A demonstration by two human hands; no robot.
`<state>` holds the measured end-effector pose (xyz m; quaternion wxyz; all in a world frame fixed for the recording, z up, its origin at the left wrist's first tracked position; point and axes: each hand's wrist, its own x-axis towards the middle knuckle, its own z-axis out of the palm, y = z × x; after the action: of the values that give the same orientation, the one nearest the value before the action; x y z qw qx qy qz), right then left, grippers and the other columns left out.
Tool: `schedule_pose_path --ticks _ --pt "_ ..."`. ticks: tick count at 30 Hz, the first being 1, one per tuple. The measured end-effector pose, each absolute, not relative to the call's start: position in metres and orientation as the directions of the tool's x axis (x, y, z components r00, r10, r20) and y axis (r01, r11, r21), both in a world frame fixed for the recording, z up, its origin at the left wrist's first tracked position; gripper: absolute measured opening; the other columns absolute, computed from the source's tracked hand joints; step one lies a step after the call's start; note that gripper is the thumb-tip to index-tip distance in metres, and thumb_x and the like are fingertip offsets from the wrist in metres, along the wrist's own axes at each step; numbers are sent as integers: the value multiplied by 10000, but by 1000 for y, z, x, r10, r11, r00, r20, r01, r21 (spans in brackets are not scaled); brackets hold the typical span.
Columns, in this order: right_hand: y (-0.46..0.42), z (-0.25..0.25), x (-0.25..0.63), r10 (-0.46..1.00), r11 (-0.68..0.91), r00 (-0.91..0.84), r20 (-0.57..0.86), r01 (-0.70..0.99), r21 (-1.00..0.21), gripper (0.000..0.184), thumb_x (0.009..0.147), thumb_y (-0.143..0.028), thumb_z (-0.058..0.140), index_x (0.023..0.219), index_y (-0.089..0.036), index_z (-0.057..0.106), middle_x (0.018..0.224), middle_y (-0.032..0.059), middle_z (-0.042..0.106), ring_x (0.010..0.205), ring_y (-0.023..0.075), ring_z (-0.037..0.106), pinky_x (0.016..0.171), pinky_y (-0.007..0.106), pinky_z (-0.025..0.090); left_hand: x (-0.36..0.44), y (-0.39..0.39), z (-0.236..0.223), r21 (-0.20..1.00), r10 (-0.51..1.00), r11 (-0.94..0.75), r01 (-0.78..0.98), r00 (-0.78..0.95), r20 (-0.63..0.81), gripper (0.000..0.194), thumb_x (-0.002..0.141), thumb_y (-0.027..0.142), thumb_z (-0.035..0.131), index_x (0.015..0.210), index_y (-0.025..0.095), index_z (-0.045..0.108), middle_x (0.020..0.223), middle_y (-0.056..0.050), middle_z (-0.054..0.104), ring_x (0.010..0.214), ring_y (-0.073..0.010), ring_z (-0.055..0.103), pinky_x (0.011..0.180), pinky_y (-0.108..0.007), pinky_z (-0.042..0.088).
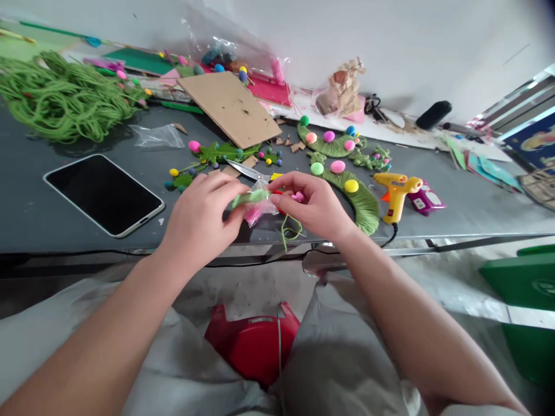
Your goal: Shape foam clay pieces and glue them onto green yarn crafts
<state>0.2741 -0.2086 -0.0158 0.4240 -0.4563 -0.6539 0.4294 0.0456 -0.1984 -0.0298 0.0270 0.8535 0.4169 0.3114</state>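
The left hand (pixel 203 215) and the right hand (pixel 313 205) both keep the fingers narrow, pinching between them a small clear plastic bag (pixel 261 215) near the front edge of the desk (pixel 468 211); pink shows through it. Counting from this bag, the scissors (pixel 249 170) lie just beyond at twelve o'clock, the phone (pixel 104 195) at nine, and the yellow glue gun (pixel 395 196) at three o'clock.

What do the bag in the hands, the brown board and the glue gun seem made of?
Bag: probably thin, glossy plastic; transparent and crinkled.
Brown board: likely matt cardboard, given its dull tan surface; thin wood possible.
Glue gun: seemingly hard, smooth plastic; body evenly yellow.
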Motion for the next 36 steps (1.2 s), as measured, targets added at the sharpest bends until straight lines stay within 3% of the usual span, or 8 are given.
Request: schedule_pose_path --ticks 8,13,17,22,27,29,33,36 --pt "-212 -18 280 962 242 -202 181 337 -910 157 877 -268 800 978 -181 717 647 -88 379 606 91 316 593 270 308 52 -198 -30 331 708 -676 658 458 537 172 972 184 584 1049 180 738 1099 -112 753 1066 -329 717 917 -450 567" --pt "-213 -22 281 945 319 -218 245 436 -842 291 855 -384 860 1042 -170 801 693 -63 489 645 95 383 630 276 336 52 -197 -31 303 682 -702 644 487 545 179 985 200 584 1049 160 746 1109 -131 749 1044 -339 707 881 -457 561" --pt "-214 -23 279 940 335 -228 253 479 -811 284 881 -414 834 1008 -161 819 700 -51 519 653 100 403 648 280 352 52 -197 -31 266 633 -749 606 538 557 184 997 193 569 1026 159 748 1070 -127 748 995 -326 696 869 -461 560" --pt "-214 -21 274 939 328 -275 205 543 -773 127 951 -290 722 937 -167 756 721 -38 581 654 108 447 645 270 368 54 -199 -30 223 633 -741 634 546 549 218 1010 203 536 1023 174 752 1097 -124 760 986 -332 685 872 -488 556" --pt "-212 -18 273 895 446 -332 298 643 -623 113 1010 -240 594 933 -180 652 868 20 662 773 151 538 724 305 396 51 -199 -27 200 704 -662 722 509 495 226 995 247 536 1024 226 759 1112 -92 763 997 -327 687 853 -484 535" --pt "-208 -16 281 903 421 -249 351 681 -599 154 1039 -273 558 902 -207 586 849 15 634 761 155 524 721 313 393 45 -195 -27 211 766 -586 782 451 458 210 976 274 563 1025 240 765 1122 -86 762 1008 -332 676 852 -494 528" --pt "-198 -11 305 892 304 111 437 567 -766 316 1081 -371 503 791 -251 462 694 -26 487 632 136 432 612 301 351 24 -180 -30 267 855 -438 859 306 418 238 950 333 584 1058 232 769 1112 -115 752 1009 -364 665 851 -551 533" --pt "-199 -8 310 939 235 135 316 417 -878 556 1071 -560 520 635 -244 377 580 -37 399 545 106 357 537 289 293 18 -176 -30 324 877 -421 847 289 384 339 885 318 589 1161 215 755 1191 -152 735 1082 -430 668 929 -639 536"
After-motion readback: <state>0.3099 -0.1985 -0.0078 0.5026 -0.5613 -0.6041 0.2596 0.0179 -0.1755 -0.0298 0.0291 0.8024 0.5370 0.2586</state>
